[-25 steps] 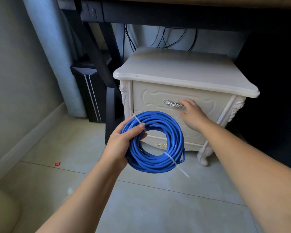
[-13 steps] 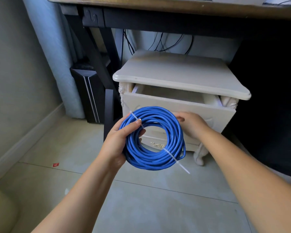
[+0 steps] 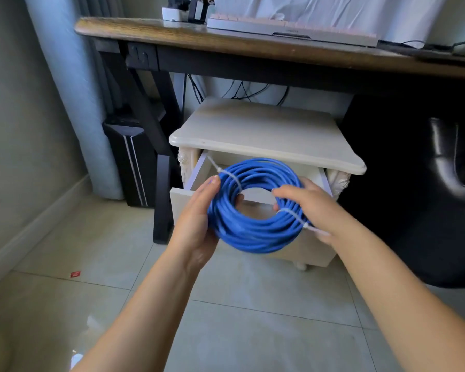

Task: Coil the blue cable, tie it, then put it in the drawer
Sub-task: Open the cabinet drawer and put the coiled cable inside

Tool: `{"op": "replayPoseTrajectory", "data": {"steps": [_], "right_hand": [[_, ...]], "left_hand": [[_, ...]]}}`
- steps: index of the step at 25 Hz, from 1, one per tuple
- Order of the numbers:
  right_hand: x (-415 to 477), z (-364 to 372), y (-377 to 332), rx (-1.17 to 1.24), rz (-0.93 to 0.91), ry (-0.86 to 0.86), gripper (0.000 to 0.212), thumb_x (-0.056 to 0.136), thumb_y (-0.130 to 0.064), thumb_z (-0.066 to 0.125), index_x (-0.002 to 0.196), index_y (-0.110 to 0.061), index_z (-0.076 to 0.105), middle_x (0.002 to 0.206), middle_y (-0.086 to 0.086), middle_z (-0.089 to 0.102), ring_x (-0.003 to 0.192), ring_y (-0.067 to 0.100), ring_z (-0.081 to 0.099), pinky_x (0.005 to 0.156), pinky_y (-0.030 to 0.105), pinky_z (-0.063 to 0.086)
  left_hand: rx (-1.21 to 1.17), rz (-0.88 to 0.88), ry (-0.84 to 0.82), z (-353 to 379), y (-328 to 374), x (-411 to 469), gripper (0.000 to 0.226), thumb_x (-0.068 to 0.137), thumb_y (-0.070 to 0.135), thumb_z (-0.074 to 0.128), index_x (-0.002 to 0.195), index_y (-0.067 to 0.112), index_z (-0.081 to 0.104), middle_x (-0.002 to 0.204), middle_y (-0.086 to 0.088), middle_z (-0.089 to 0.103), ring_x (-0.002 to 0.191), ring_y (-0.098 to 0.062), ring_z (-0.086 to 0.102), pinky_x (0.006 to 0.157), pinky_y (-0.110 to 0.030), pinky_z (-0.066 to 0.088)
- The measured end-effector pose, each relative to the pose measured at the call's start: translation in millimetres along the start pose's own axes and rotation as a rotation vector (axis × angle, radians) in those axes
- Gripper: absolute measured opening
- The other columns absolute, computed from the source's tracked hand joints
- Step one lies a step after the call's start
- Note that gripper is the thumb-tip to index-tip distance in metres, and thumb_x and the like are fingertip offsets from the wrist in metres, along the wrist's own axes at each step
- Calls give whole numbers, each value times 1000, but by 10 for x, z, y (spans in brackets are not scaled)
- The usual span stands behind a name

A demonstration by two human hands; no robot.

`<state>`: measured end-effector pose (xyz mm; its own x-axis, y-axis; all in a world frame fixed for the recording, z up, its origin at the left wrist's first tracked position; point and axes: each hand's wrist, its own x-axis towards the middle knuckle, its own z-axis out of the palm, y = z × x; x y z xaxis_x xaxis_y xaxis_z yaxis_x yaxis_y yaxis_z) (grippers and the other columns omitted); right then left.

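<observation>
Hands: both are on the blue cable, one at each side of the ring.
Left hand: wrapped round the left side of the ring, with fingertips poking through the hole.
Right hand: curled over the right side of the ring, right next to a white tie.
Blue cable: wound into a round ring and held up in the air between the two hands, not lying on anything.
Ties: two white ties hug the ring, one up by the left hand and one down by the right hand, each with a tail sticking out.
Way the ring lies: it goes side to side from hand to hand, the same way the drawer front goes.
Drawer: pulled open, just past the fingertips and a bit lower than the ring.
Nearer hand: both look about as close to the drawer, I think.
Next move: my guess is the ring must go forward and down, then lie flat inside.
Small table top: past the hands, it hangs over the back of the drawer, so the ring could bump it.
</observation>
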<state>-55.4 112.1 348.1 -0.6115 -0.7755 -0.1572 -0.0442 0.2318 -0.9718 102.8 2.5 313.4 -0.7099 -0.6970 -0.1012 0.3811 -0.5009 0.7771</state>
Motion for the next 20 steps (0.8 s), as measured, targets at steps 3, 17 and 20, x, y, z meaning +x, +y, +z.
{"op": "replayPoseTrajectory", "data": {"steps": [3, 17, 20], "right_hand": [[320, -52, -123, 286, 211, 70, 7, 86, -20, 64, 90, -14, 62, 73, 6, 65, 60, 22, 65, 54, 31, 56], [1357, -135, 273, 51, 491, 82, 13, 97, -20, 59, 102, -8, 58, 92, 14, 67, 77, 28, 65, 62, 49, 57], [1371, -209, 349, -130, 302, 190, 15, 98, -21, 54, 101, -7, 58, 100, 13, 66, 77, 26, 62, 66, 37, 55]], "left_hand": [[-63, -46, 104, -3, 41, 52, 20, 96, 31, 56, 107, 19, 68, 109, -9, 74, 97, -21, 72, 82, -34, 57], [247, -157, 275, -197, -168, 253, 8, 92, 18, 61, 95, 14, 68, 90, -2, 68, 84, -15, 66, 82, -34, 56], [383, -77, 261, -208, -231, 256, 5, 91, 16, 61, 94, 15, 65, 89, 1, 66, 85, -12, 62, 81, -31, 53]]}}
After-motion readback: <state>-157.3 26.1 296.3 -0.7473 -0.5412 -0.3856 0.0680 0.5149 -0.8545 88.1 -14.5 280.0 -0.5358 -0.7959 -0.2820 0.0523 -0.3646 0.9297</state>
